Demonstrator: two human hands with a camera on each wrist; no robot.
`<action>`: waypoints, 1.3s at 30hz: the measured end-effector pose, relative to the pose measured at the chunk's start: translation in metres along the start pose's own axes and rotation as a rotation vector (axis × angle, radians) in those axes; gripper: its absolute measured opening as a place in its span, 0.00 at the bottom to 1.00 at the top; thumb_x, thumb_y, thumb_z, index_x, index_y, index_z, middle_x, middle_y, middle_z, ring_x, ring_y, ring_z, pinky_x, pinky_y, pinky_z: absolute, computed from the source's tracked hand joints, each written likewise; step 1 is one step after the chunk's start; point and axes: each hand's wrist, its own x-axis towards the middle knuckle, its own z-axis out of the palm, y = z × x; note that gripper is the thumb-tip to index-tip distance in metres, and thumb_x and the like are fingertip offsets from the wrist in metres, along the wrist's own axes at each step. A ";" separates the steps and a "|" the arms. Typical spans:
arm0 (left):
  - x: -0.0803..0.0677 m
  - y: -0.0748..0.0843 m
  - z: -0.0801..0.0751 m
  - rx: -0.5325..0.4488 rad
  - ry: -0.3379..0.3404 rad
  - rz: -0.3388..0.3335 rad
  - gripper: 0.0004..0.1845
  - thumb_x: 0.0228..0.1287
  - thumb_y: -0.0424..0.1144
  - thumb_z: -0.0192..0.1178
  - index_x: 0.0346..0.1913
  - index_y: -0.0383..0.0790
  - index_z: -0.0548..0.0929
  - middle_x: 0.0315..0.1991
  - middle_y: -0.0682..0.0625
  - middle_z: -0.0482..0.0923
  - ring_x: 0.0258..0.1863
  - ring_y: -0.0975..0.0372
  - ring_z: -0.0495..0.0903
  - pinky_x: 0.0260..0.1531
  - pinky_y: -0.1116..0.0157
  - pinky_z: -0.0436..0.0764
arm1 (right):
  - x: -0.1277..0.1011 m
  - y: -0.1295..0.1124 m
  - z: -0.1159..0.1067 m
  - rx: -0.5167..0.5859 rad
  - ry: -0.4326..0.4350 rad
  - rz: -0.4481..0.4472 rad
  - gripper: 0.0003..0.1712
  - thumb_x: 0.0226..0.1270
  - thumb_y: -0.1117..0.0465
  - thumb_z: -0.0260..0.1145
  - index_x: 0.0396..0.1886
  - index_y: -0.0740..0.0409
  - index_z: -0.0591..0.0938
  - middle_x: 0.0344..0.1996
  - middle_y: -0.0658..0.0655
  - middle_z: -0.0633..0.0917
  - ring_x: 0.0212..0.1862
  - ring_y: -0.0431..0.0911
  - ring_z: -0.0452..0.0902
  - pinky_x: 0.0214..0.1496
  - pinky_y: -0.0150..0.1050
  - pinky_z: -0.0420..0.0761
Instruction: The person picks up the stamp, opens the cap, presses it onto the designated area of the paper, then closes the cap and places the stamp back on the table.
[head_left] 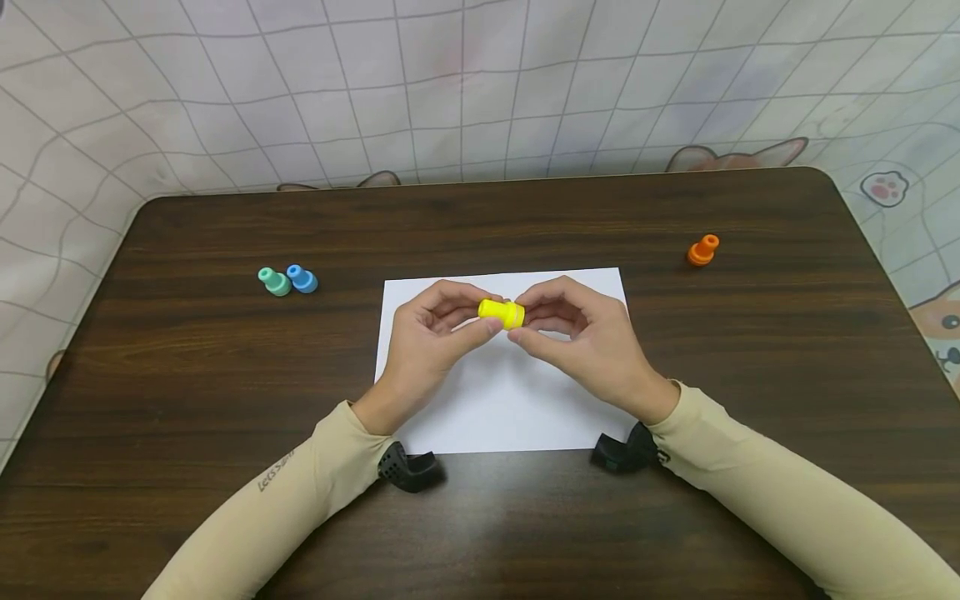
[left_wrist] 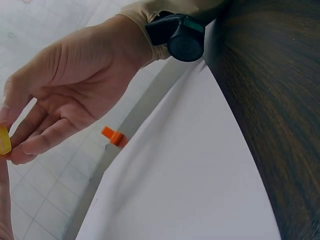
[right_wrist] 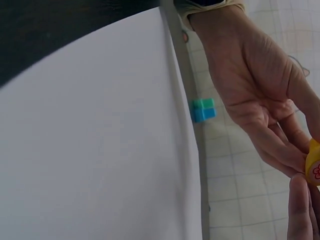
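- Both hands meet above the white sheet (head_left: 502,392) in the middle of the dark wooden table (head_left: 187,375), holding a small yellow stamp (head_left: 502,312) between them
- The left hand (head_left: 423,342) pinches the stamp's left end with curled fingers and thumb; the right hand (head_left: 588,337) pinches its right end the same way
- From the head view the fingers cover the stamp's two ends, so only its middle band shows
- In the left wrist view the stamp (left_wrist: 4,140) is cut off at the left edge, a mere sliver; the hand seen there (left_wrist: 70,85) is the right one, with a black wrist camera (left_wrist: 182,37) behind it
- In the right wrist view the stamp (right_wrist: 314,169) is cut by the right edge; a red flower-like mark shows on its face, too cropped to read fully. The left hand (right_wrist: 260,95) fills that side
- Whether the stamp is one piece or two cannot be told
- A green stamp (head_left: 274,282) and a blue stamp (head_left: 302,278) lie touching at the table's left, well apart from the hands
- An orange stamp (head_left: 702,250) lies alone at the right, near the far edge
- Beige sleeves cover both forearms; print on the left sleeve is too small to read surely
- A gridded cloth with cartoon animals hangs behind the table, its figures mostly hidden by the table edge
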 end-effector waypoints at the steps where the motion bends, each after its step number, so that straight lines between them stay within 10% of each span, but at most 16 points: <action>1: 0.000 0.000 0.000 -0.002 0.000 0.001 0.16 0.59 0.24 0.70 0.51 0.30 0.82 0.46 0.56 0.89 0.47 0.61 0.87 0.58 0.64 0.87 | 0.000 0.000 0.000 0.012 0.002 0.006 0.20 0.56 0.76 0.76 0.49 0.66 0.83 0.46 0.60 0.86 0.44 0.42 0.87 0.53 0.35 0.90; 39: -0.001 -0.004 0.000 -0.002 0.002 0.006 0.16 0.59 0.23 0.70 0.50 0.25 0.83 0.44 0.56 0.88 0.44 0.63 0.88 0.54 0.65 0.89 | -0.004 0.001 0.003 0.045 0.028 -0.015 0.23 0.52 0.83 0.74 0.49 0.71 0.82 0.46 0.63 0.85 0.43 0.41 0.86 0.52 0.34 0.90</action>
